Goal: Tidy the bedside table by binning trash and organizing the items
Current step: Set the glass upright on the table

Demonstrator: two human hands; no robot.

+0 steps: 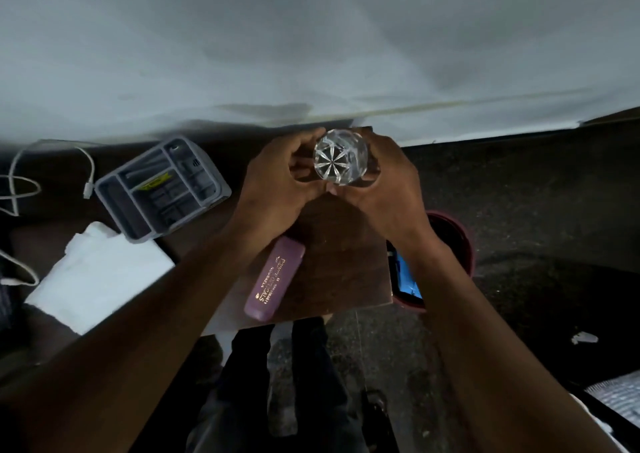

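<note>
Dark wooden bedside table (343, 262), purple glasses case (275, 283), grey organizer tray (104, 193), white tissue (100, 272)

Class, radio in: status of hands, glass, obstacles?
Left hand and right hand both grip clear cut-glass tumbler. Above brown wooden table. Purple spectacle case nearby, apart.

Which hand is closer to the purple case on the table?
Left. The left hand grips the glass with its forearm passing right beside the purple case. The right hand holds the glass's other side, farther across the table.
</note>
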